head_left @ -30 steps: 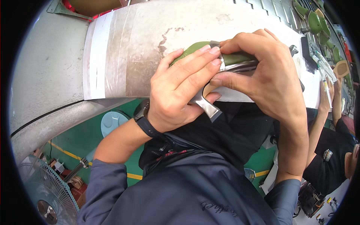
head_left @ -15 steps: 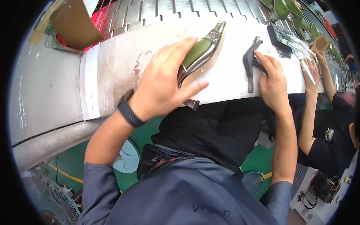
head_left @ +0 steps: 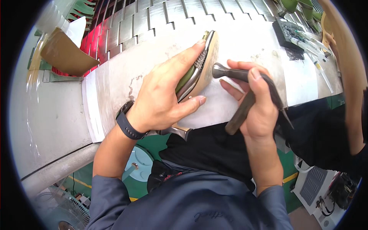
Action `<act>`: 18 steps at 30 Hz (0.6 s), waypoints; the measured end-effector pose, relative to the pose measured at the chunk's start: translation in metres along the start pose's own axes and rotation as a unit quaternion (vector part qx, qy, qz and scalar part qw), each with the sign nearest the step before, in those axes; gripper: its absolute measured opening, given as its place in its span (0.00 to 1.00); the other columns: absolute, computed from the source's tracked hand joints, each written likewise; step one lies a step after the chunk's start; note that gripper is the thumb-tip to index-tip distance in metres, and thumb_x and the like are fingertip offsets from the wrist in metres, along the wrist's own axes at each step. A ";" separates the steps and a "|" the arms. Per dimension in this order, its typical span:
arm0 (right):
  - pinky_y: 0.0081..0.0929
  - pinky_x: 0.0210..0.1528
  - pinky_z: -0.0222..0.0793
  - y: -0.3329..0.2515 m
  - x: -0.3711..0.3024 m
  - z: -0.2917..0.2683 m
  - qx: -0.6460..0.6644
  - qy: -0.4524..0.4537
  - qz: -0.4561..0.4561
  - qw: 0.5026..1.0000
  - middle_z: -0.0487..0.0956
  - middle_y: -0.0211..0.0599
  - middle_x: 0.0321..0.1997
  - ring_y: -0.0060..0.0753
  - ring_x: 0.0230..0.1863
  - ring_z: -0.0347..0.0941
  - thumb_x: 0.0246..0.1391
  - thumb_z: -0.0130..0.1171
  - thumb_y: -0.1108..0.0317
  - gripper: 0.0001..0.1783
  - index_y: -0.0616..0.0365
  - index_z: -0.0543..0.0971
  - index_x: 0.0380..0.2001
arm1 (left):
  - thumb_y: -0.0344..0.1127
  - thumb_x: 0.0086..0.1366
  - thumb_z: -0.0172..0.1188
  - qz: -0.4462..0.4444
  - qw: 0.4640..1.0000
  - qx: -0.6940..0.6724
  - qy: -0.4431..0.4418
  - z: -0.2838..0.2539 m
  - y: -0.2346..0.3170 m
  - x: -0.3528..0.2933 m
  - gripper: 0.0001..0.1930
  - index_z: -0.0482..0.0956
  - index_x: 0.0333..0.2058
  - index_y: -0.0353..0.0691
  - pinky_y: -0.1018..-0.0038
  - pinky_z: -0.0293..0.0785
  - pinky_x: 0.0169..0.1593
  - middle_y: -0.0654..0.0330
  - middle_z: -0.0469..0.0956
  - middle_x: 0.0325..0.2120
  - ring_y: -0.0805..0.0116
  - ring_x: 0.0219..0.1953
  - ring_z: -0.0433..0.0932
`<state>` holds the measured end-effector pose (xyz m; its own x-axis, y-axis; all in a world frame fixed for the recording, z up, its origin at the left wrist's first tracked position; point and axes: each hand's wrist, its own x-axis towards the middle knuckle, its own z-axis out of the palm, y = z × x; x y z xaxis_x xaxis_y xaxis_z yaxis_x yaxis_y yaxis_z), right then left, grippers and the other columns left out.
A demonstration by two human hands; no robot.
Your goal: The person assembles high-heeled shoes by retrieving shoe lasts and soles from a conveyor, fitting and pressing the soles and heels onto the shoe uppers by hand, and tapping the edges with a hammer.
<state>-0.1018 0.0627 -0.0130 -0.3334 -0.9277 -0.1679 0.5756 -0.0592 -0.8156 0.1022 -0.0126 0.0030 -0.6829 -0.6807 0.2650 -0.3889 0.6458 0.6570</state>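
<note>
In the head view, the shoe [head_left: 197,74] lies tilted on its side at the near middle of the worktable [head_left: 111,82], toe pointing far, sole facing right, and its silver heel reaching past the near edge. The hammer [head_left: 242,111] is to its right, its round face just beside the sole; whether they touch, I cannot tell. Good handling here, I judge, means bracing the shoe firmly from the left, meeting the sole squarely with the flat of the face, working lightly, and holding the left thumb clear.

The left hand [head_left: 159,94] is curved over the green upper, index finger stretched along it toward the toe, thumb apart on the sole side; it grips the shoe. The right hand [head_left: 260,111] is partly closed around the hammer, thumb over the head, handle across the palm, a couple of fingers loosely extended leftward.
</note>
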 end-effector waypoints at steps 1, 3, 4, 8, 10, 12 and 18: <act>0.42 0.57 0.82 0.008 0.002 -0.002 0.009 -0.021 0.034 0.999 0.84 0.50 0.53 0.40 0.56 0.81 0.71 0.56 0.66 0.14 0.66 0.79 0.51 | 0.33 0.53 0.72 0.010 1.000 0.003 0.001 0.000 -0.001 0.000 0.50 0.59 0.74 0.33 0.60 0.64 0.71 0.37 0.71 0.66 0.41 0.68 0.71; 0.42 0.57 0.81 0.015 0.001 0.001 -0.002 -0.023 0.009 1.000 0.84 0.50 0.52 0.40 0.55 0.81 0.71 0.54 0.67 0.14 0.66 0.79 0.51 | 0.30 0.51 0.72 -0.007 1.000 0.007 -0.005 -0.001 -0.001 0.001 0.50 0.60 0.74 0.32 0.60 0.65 0.71 0.38 0.70 0.67 0.42 0.68 0.71; 0.38 0.57 0.80 0.011 -0.001 0.006 0.002 -0.030 0.008 0.999 0.84 0.50 0.52 0.36 0.54 0.82 0.70 0.54 0.68 0.14 0.67 0.79 0.51 | 0.29 0.51 0.72 -0.009 1.000 0.018 -0.008 -0.002 0.001 0.001 0.50 0.60 0.74 0.32 0.60 0.66 0.70 0.38 0.70 0.67 0.42 0.68 0.72; 0.26 0.54 0.77 -0.011 0.009 0.006 -0.172 -0.128 -0.085 0.973 0.86 0.49 0.50 0.27 0.49 0.82 0.64 0.61 0.74 0.12 0.68 0.79 0.49 | 0.27 0.49 0.73 -0.015 0.999 0.026 -0.017 -0.006 0.005 0.004 0.52 0.60 0.74 0.32 0.59 0.69 0.68 0.38 0.70 0.67 0.41 0.67 0.73; 0.33 0.59 0.76 -0.032 0.019 0.012 -0.245 -0.166 -0.078 0.952 0.85 0.55 0.50 0.37 0.52 0.82 0.63 0.59 0.71 0.14 0.70 0.78 0.48 | 0.27 0.47 0.75 -0.028 0.999 0.031 -0.028 -0.007 0.005 0.005 0.54 0.60 0.74 0.32 0.58 0.71 0.65 0.38 0.70 0.67 0.40 0.64 0.74; 0.38 0.62 0.75 -0.041 0.025 0.020 -0.310 -0.189 -0.060 0.930 0.85 0.59 0.48 0.44 0.52 0.83 0.59 0.60 0.70 0.16 0.71 0.78 0.46 | 0.27 0.46 0.75 -0.028 0.999 0.031 -0.026 -0.006 0.002 0.002 0.54 0.59 0.74 0.32 0.58 0.71 0.64 0.38 0.69 0.67 0.40 0.63 0.75; 0.35 0.60 0.76 -0.058 0.048 0.031 -0.394 -0.220 -0.020 0.892 0.86 0.58 0.47 0.42 0.51 0.84 0.60 0.59 0.70 0.15 0.71 0.78 0.45 | 0.26 0.44 0.75 -0.034 0.999 0.023 -0.020 -0.010 0.002 0.002 0.55 0.60 0.73 0.30 0.58 0.73 0.61 0.37 0.69 0.67 0.40 0.60 0.77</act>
<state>-0.1287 0.0101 0.0434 0.0828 -0.9959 -0.0370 -0.1919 0.0205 -0.9812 0.1058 -0.0164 0.0116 -0.6782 -0.7095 0.1917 -0.4629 0.6150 0.6384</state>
